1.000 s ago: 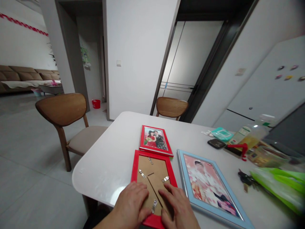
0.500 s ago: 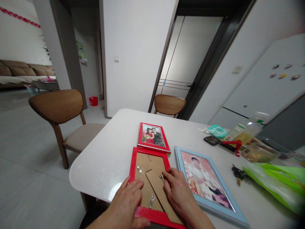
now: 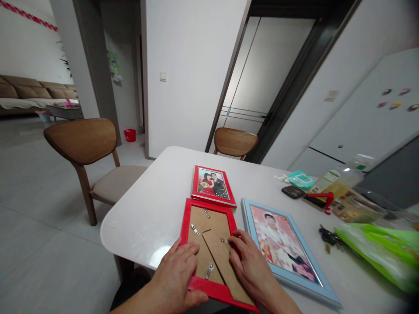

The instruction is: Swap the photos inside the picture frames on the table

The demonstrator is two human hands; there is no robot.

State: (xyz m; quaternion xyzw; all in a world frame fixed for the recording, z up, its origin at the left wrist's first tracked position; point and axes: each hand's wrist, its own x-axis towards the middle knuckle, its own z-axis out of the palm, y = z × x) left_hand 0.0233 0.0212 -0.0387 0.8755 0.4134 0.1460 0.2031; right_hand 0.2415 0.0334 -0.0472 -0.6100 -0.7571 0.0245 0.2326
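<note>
A red picture frame (image 3: 186, 220) lies face down at the near edge of the table, its brown backboard (image 3: 216, 229) with a fold-out stand strip facing up. Several small metal clips sit around the board. My left hand (image 3: 178, 270) grips the frame's lower left side, thumb over the bottom border. The curled fingers of my right hand (image 3: 250, 261) are at the metal clip (image 3: 224, 240) on the right side; its thumb is mostly hidden. Beyond lies a second red frame (image 3: 212, 185) with a couple's photo, face up. To the right rests a light-blue frame (image 3: 288, 248) with a photo.
The white table (image 3: 140, 218) has a rounded left corner. On its right stand a bottle (image 3: 337, 181), a plastic container (image 3: 356, 209), keys (image 3: 327, 237), a black case (image 3: 293, 192), a teal packet (image 3: 301, 179) and a green bag (image 3: 382, 248). Wooden chairs (image 3: 81, 141) stand left and behind.
My right fingers have shifted slightly off the right-hand clip, so more of it shows, pointing toward the frame's edge. My left hand keeps its hold. The camera view has tilted slightly.
</note>
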